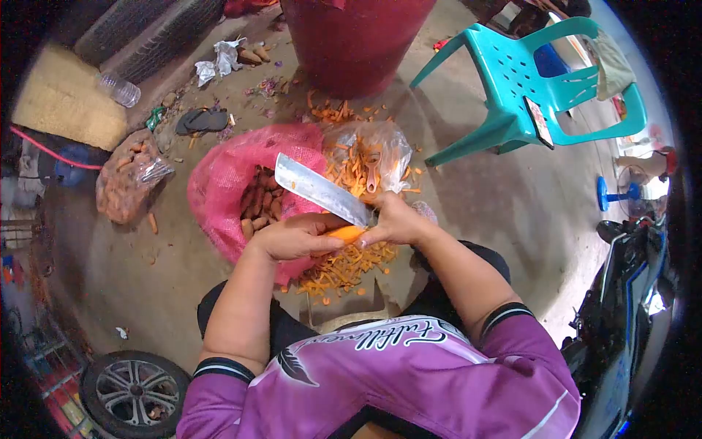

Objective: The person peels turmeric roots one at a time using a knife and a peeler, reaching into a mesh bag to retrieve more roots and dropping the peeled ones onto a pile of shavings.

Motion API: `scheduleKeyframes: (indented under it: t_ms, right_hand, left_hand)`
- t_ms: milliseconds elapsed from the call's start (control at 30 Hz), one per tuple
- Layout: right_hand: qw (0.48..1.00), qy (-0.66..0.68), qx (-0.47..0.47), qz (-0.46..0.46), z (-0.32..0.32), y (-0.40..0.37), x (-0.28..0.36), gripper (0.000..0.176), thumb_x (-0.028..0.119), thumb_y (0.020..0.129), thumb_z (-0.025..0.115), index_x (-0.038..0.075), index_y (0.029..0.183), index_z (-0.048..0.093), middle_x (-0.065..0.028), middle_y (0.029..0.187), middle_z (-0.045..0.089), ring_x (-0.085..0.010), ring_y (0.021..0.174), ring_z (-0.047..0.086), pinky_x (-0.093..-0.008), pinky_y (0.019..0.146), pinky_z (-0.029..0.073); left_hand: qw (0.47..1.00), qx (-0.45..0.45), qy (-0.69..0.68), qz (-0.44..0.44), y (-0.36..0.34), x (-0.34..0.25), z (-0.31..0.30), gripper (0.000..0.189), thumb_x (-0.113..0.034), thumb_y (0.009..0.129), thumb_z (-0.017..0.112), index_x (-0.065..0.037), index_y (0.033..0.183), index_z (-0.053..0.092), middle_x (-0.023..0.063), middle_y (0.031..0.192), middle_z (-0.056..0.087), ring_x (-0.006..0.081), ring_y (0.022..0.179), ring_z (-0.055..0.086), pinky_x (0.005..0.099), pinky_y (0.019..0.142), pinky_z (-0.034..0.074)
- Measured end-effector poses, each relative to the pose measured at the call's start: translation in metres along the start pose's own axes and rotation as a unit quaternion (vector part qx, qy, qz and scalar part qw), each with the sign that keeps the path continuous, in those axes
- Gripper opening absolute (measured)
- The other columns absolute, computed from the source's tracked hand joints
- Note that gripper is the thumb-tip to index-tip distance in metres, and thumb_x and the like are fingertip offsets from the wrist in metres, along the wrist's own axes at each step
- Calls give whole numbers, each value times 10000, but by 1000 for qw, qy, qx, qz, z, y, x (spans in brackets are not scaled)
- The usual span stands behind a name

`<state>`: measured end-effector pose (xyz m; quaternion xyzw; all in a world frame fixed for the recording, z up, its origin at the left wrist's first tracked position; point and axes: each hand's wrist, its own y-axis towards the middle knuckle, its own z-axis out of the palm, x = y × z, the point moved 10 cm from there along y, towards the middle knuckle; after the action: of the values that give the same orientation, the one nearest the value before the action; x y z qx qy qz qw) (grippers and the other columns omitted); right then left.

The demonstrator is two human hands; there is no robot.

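Orange vegetable [346,234] lies partly hidden in the clasping left hand [292,238]; the right hand [397,221] grips a knife [322,192], its handle covered.

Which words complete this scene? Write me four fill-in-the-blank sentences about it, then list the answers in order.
The right hand holds a broad-bladed ____.
The peeled piece in the left hand is coloured ____.
The open mesh sack is coloured ____.
In the picture, the plastic chair stands to the ____ of the big red tub.

Missing words: knife; orange; pink; right.

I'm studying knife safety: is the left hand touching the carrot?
Touching. The head view shows the left hand clasping the carrot, with no gap between.
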<state>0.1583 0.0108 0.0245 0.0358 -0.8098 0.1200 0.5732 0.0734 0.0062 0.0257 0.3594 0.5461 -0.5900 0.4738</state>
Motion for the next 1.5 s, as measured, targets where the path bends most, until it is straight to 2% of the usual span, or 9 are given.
scheduleKeyframes:
  t_ms: [200,333,467,600,900,1133,1233,1433,1500]
  right_hand:
    - [998,-54,18,-31,14,10,1,565,476,581,673,-8,861,592,-192,683,574,-301,648,578,-356,594,442]
    - [994,-65,-71,-43,-3,13,9,382,349,705,631,-21,763,558,-74,590,531,-174,571,511,-309,562,418]
    - [977,73,-154,126,-10,21,-34,321,294,807,552,-23,767,530,-5,552,468,-86,447,422,-251,403,343]
    - [985,40,-143,86,-9,25,-23,352,290,717,665,-19,808,525,-20,585,525,-105,518,487,-268,485,412]
    - [957,-184,-221,29,-10,16,25,635,426,427,793,-8,779,490,-163,657,562,-280,607,568,-348,561,440]
    - [957,-192,-196,96,-3,20,8,564,408,485,771,15,781,494,-161,720,586,-309,691,579,-367,595,447]
    - [957,-187,-173,138,7,20,-6,546,434,540,728,22,814,497,-166,750,592,-315,721,580,-381,611,450]
    - [973,-147,-157,89,8,27,-3,533,468,635,658,5,861,517,-174,737,582,-295,695,590,-384,610,449]
    - [983,-57,-159,77,-5,30,-2,508,457,669,641,-7,849,535,-167,705,580,-264,668,594,-367,604,445]
  left_hand:
    - [973,-35,-229,14,-2,4,-1,353,-292,825,517,-25,1053,478,37,737,497,101,614,467,228,509,377]
    - [933,-25,-357,-45,7,22,-5,334,-339,818,505,-32,948,496,56,670,506,121,502,470,269,429,376]
    - [869,-266,-416,34,11,44,-53,275,-271,847,466,-24,959,515,86,876,574,195,813,565,337,745,453]
    - [839,-209,-497,76,17,41,-55,272,-247,854,446,-30,1013,481,93,917,560,191,834,562,315,715,475]
    - [738,-384,-550,77,14,58,-69,262,-220,840,362,-34,968,494,101,919,571,214,802,574,347,694,486]
    - [726,-305,-615,41,30,82,-63,273,-222,834,331,-44,976,481,116,894,562,259,782,566,386,640,505]
    - [662,-417,-622,-8,19,79,-51,283,-239,842,324,-36,955,484,113,853,567,235,715,568,327,518,495]
    - [734,-396,-551,23,13,65,-64,285,-265,866,311,-57,923,497,78,848,566,160,645,545,219,347,362]
    - [728,-412,-547,35,8,58,-68,237,-282,838,453,-82,950,511,51,879,562,133,684,545,225,488,441]
